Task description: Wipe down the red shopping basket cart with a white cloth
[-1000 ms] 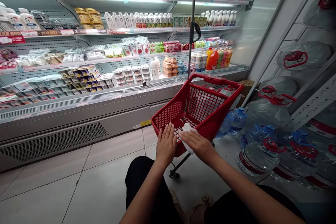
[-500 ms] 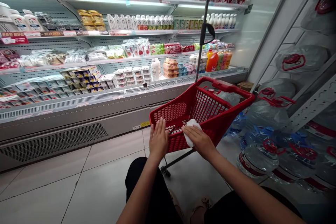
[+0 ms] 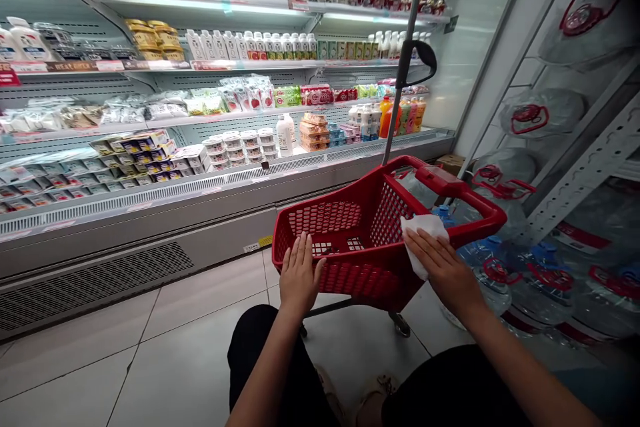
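A red plastic shopping basket (image 3: 350, 213) on wheels stands on the tiled floor in front of me, its tall handle pole (image 3: 400, 100) rising at the far side. My left hand (image 3: 299, 275) lies flat with fingers stretched out against the basket's near left corner. My right hand (image 3: 443, 268) presses a white cloth (image 3: 423, 230) against the basket's right rim, fingers flat on it. My knees in black trousers show at the bottom.
An open chilled display (image 3: 200, 167) with dairy, packets and drinks runs along the left and back. Large water bottles (image 3: 505, 280) with red handles are stacked on the floor and on metal racking (image 3: 585, 167) at the right. Pale floor tiles (image 3: 150, 347) spread to my left.
The basket has turned, its right rim swinging toward me. My right hand with the cloth slid from the near rim to the right rim; my left hand stayed on the near corner.
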{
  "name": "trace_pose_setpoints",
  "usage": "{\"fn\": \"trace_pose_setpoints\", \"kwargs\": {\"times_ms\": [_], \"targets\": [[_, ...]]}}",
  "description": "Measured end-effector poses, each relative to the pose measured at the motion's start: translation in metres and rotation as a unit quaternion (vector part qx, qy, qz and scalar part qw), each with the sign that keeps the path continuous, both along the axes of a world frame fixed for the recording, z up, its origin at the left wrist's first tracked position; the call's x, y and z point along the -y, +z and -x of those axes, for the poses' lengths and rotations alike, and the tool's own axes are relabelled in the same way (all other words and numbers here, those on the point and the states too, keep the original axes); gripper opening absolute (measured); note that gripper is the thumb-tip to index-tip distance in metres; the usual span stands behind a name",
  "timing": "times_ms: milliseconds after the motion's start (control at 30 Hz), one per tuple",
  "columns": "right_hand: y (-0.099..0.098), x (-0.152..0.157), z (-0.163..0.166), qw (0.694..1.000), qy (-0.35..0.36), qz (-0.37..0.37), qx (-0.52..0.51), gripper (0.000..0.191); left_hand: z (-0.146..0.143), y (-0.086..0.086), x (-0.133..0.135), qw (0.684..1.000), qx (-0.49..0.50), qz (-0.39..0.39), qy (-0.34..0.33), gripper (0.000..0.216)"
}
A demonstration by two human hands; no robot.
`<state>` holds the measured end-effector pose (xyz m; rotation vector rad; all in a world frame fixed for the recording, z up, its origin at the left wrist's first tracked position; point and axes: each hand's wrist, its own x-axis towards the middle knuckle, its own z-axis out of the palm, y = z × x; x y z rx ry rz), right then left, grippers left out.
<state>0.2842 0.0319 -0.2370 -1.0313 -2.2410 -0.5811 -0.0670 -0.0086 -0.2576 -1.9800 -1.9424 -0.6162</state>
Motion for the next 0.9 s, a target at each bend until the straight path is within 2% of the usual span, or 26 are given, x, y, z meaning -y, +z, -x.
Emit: {"fn": "trace_pose_setpoints", "kwargs": {"times_ms": [100,200,233,300,400,533,633,767,900], "targets": [[-0.009,0.005,0.015,1.0,-0.003,0.002,-0.016,0.081,-0.039,0.0,-0.004,0.999,0.01,-0.006,-0.035,0.069],[-0.019,0.005,0.042,0.999,0.031,0.013,-0.013,0.08,-0.088,0.0,-0.007,0.986,-0.005,-0.009,-0.168,0.068],[-0.021,0.004,0.048,0.999,0.038,0.015,-0.012,0.079,-0.102,0.0,-0.008,0.981,-0.004,-0.013,-0.194,0.071],[-0.021,0.002,0.047,0.999,0.045,0.018,-0.004,0.079,-0.119,0.0,-0.009,0.98,-0.001,-0.018,-0.199,0.072],[-0.013,-0.003,0.015,0.999,0.025,0.016,0.012,0.082,-0.12,0.001,-0.009,0.978,-0.021,-0.011,-0.208,0.07],[0.004,-0.012,-0.046,0.998,-0.063,0.003,-0.008,0.085,-0.107,0.005,-0.006,0.976,-0.036,-0.004,-0.213,0.068],[0.011,-0.022,-0.071,0.994,-0.102,0.001,-0.032,0.087,-0.102,0.005,-0.002,0.978,-0.04,-0.005,-0.205,0.067],[0.007,-0.04,-0.069,0.991,-0.117,0.014,-0.069,0.09,-0.097,0.001,0.002,0.979,-0.047,-0.003,-0.2,0.068],[-0.008,-0.053,-0.04,0.994,-0.071,0.032,-0.076,0.088,-0.097,-0.004,0.001,0.98,-0.048,-0.001,-0.195,0.071]]}}
